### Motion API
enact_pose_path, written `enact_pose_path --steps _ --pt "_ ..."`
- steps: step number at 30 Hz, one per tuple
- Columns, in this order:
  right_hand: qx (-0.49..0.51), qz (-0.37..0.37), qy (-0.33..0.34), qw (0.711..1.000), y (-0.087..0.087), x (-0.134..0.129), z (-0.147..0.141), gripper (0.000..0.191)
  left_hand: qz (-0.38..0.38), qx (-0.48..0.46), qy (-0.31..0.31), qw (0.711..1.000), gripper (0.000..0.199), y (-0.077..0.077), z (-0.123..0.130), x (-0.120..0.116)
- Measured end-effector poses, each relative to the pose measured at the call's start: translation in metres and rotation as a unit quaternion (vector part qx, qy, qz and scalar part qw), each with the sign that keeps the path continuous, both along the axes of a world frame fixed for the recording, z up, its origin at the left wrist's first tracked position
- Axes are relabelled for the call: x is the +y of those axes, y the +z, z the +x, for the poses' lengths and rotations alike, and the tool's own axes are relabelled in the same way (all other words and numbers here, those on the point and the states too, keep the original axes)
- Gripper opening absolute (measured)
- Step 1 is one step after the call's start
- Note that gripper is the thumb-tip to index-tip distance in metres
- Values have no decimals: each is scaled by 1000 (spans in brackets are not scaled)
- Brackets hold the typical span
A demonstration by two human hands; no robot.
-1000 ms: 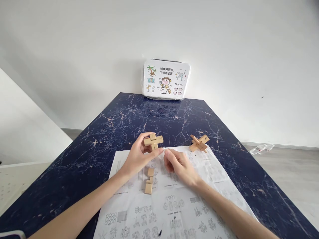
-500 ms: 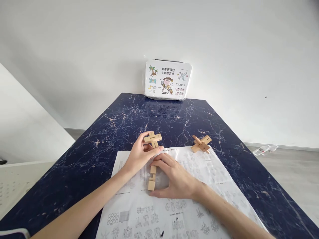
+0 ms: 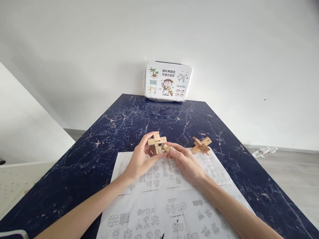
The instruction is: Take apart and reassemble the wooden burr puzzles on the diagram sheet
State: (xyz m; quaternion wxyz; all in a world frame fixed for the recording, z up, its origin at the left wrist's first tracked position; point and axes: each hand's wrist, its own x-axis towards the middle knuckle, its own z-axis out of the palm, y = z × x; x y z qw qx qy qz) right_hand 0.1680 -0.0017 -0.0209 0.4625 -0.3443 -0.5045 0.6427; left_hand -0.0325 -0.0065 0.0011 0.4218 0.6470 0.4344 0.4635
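My left hand (image 3: pixel 143 156) is closed around a partly joined wooden interlocking puzzle (image 3: pixel 157 140), its light blocks crossing each other and one end marked 1. Between the thumb and fingers of my right hand (image 3: pixel 183 159) is a loose notched wooden puzzle piece (image 3: pixel 166 148), its end close against the right side of the joined blocks. Whether the two touch I cannot tell. Both hands are raised over the top edge of a printed instruction sheet (image 3: pixel 154 202). My fingers hide part of the pieces.
Right of my hands, another wooden puzzle (image 3: pixel 201 145) of crossed pieces, one marked 2, lies at the sheet's upper right corner. A white cartoon-printed case (image 3: pixel 168 81) leans against the wall at the far edge of the dark blue marbled table (image 3: pixel 119 119). A clear plastic item (image 3: pixel 264 152) lies on the floor.
My right hand has lifted the notched piece off the sheet and brought it up beside the joined blocks. My left hand has shifted slightly right and turned its puzzle.
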Motion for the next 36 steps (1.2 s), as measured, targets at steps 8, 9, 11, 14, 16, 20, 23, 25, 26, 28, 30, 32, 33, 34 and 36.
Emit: enact_pose_path --steps 8,9,11,14,16,20,23,25,26,28,30,32,33,34,36 --pt "6 3 22 1000 6 -3 -3 48 61 69 -29 995 64 -2 -1 -3" --pt "1 6 24 1000 6 -3 -3 48 62 75 -29 995 65 -2 -2 -3" --pt "-1 10 30 999 6 -2 -2 44 62 87 -30 994 66 -3 -2 -3" --pt "5 11 40 999 4 -1 -1 37 62 97 -32 993 67 -3 -3 -3" --pt "0 10 48 999 3 -2 0 35 67 111 -43 991 66 -4 -3 -3" --pt "-26 7 58 998 4 -3 1 43 102 142 -57 983 59 -6 -2 -2" --pt "-30 12 40 999 4 -3 0 50 129 152 -48 979 56 -6 -2 -3" --pt "-30 19 30 999 3 -3 0 53 140 146 -44 978 57 -4 -1 -4" --pt "-28 25 30 999 1 -2 1 53 141 138 -44 979 57 -3 -1 -4" --pt "-21 39 37 998 -1 -3 1 48 131 118 -49 983 58 -2 -1 -4" --pt "-26 59 39 997 -2 -5 0 42 109 95 -54 988 58 -1 0 -4" --pt "-65 95 18 993 -1 -7 -1 39 90 78 -55 991 59 -1 0 -3" --pt "-97 119 -3 988 0 -9 -1 38 83 73 -55 992 60 -1 0 -3" --pt "-134 146 -28 980 1 -10 -2 36 76 72 -57 993 60 -1 0 -3" --pt "-204 199 -79 955 2 -11 -3 35 62 73 -63 993 61 0 0 -4"
